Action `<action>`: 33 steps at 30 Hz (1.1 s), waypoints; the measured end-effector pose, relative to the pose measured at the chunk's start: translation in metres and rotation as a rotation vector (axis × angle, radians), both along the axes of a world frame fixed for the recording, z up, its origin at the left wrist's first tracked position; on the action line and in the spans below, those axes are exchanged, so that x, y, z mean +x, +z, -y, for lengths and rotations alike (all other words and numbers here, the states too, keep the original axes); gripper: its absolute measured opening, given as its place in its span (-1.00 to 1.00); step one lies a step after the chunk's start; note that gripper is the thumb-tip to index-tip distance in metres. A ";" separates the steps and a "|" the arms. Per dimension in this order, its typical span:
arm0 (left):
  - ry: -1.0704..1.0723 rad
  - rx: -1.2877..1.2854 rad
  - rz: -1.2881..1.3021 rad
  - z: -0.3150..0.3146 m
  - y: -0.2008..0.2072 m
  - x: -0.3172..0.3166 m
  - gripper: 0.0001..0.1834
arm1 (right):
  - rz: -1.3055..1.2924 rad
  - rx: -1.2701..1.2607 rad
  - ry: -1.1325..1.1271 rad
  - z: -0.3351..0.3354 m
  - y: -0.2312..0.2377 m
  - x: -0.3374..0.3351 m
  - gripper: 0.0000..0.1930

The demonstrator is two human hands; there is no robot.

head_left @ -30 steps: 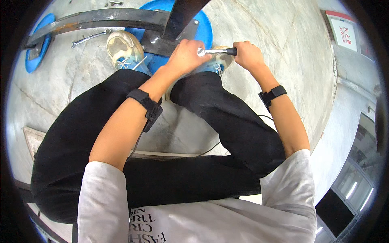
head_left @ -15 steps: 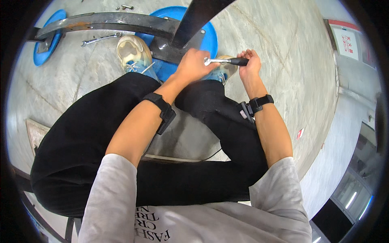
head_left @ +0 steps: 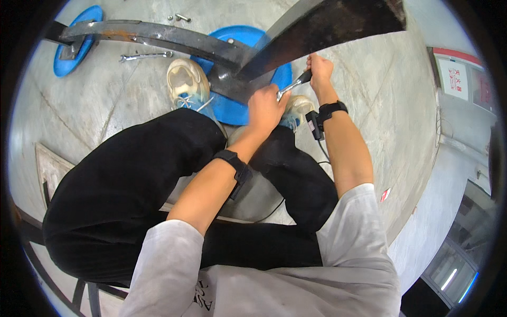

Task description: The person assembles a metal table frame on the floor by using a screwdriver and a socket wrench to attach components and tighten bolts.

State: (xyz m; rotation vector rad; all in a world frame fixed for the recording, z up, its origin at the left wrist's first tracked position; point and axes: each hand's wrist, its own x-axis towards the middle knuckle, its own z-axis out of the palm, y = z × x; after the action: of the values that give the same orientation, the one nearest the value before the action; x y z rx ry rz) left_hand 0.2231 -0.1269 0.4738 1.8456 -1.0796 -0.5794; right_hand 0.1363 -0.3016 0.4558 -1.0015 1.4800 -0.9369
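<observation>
A ratchet wrench (head_left: pixel 293 86) with a chrome head and black handle slants between my hands, above the edge of the blue round disc (head_left: pixel 232 114). My right hand (head_left: pixel 320 68) is closed around the end of its handle. At the chrome head, my left hand (head_left: pixel 265 107) has its fingers curled around it; what the fingertips touch is hidden. Just beyond my left hand, a dark metal base plate (head_left: pixel 224 87) lies on the disc. A curved black steel bar (head_left: pixel 163 37) and a wide slanting steel beam (head_left: pixel 327 37) meet over that plate.
A combination wrench (head_left: pixel 145 56) lies on the floor left of my shoes (head_left: pixel 186 82). Loose bolts (head_left: pixel 182 17) rest behind the curved bar. Another blue disc (head_left: pixel 64 66) stands under the bar's left end. The slanting beam overhangs my right hand.
The ratchet wrench has swung from nearly level to a slant, its handle end rising. My right hand moved farther away with it; my left hand shifted right and slightly nearer.
</observation>
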 end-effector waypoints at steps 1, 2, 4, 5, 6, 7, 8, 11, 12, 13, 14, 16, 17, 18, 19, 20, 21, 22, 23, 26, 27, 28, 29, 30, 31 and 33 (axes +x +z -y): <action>0.007 -0.019 0.007 -0.001 0.001 -0.002 -0.70 | -0.078 -0.157 0.144 0.001 -0.003 -0.006 -0.79; -0.081 -0.012 -0.042 0.001 0.003 -0.007 -0.70 | -0.577 -0.320 0.344 0.017 -0.013 -0.034 -0.70; -0.133 0.010 -0.042 0.005 -0.014 0.010 -0.70 | -0.761 -0.389 0.604 -0.010 0.005 -0.036 -0.58; -0.234 -0.020 0.013 0.006 -0.025 0.018 -0.72 | -0.796 -0.317 0.671 -0.024 0.016 -0.043 -0.54; -0.341 -0.047 0.065 0.004 -0.031 0.026 -0.73 | -0.837 -0.297 0.802 -0.038 0.030 -0.053 -0.55; -0.435 0.007 0.070 0.005 -0.026 0.027 -0.75 | -0.890 -0.273 0.927 -0.051 0.044 -0.068 -0.55; -0.434 0.005 0.063 0.009 -0.020 0.031 -0.75 | -0.862 -0.273 1.067 -0.068 0.063 -0.078 -0.56; -0.766 0.175 0.151 0.015 -0.010 0.040 -0.73 | -0.977 -0.171 1.453 -0.117 0.088 -0.107 -0.60; -0.756 0.158 0.152 0.015 -0.011 0.038 -0.73 | -0.978 -0.144 1.403 -0.134 0.084 -0.117 -0.62; -0.772 0.113 0.123 0.013 -0.015 0.040 -0.74 | -1.014 -0.114 1.362 -0.148 0.084 -0.111 -0.65; -0.797 0.066 0.088 0.010 -0.015 0.039 -0.74 | -1.054 -0.073 1.315 -0.159 0.087 -0.107 -0.66; -0.786 0.071 0.056 0.011 -0.015 0.037 -0.74 | -1.114 -0.150 1.290 -0.151 0.076 -0.113 -0.68; -0.752 0.066 0.059 0.008 -0.021 0.035 -0.73 | -1.157 -0.221 1.265 -0.145 0.066 -0.112 -0.70; -0.723 0.062 0.056 0.005 -0.019 0.033 -0.73 | -1.098 -0.321 1.221 -0.130 0.071 -0.110 -0.75; -0.659 0.094 0.012 0.004 -0.016 0.028 -0.72 | -1.107 -0.312 1.278 -0.119 0.077 -0.111 -0.77; -0.655 0.098 0.013 0.003 -0.015 0.028 -0.72 | -1.110 -0.305 1.343 -0.113 0.092 -0.101 -0.78; -0.609 0.105 0.030 0.001 -0.016 0.029 -0.72 | -1.107 -0.305 1.347 -0.113 0.090 -0.097 -0.78; -0.563 0.113 0.046 0.000 -0.017 0.030 -0.72 | -1.143 -0.288 1.332 -0.115 0.088 -0.091 -0.78; -0.566 0.107 0.043 0.001 -0.015 0.027 -0.72 | -1.190 -0.271 1.308 -0.112 0.088 -0.090 -0.77; -0.526 0.158 -0.044 0.000 -0.011 0.020 -0.75 | -1.259 -0.384 1.240 -0.097 0.058 -0.109 -0.73; -0.440 0.137 -0.033 -0.001 -0.010 0.018 -0.76 | -1.307 -0.385 1.201 -0.089 0.055 -0.098 -0.71; -0.354 0.117 -0.022 -0.003 -0.010 0.018 -0.77 | -1.310 -0.412 1.165 -0.080 0.056 -0.090 -0.75; -0.358 0.120 -0.019 -0.004 -0.010 0.019 -0.77 | -1.339 -0.453 1.146 -0.073 0.056 -0.078 -0.77; -0.329 0.100 -0.092 -0.003 -0.008 0.016 -0.76 | -1.375 -0.496 1.120 -0.061 0.056 -0.072 -0.79; -0.299 0.079 -0.165 -0.003 -0.005 0.015 -0.75 | -1.379 -0.589 1.087 -0.046 0.049 -0.067 -0.81; -0.271 0.024 -0.222 -0.004 -0.006 0.014 -0.72 | -1.384 -0.776 1.097 -0.018 0.043 -0.050 -0.86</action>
State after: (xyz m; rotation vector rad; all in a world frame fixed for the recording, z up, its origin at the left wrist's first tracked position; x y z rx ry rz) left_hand 0.2372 -0.1230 0.4681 1.6205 -1.1828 -0.9361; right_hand 0.0868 -0.2839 0.4987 -2.9784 1.0854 0.2147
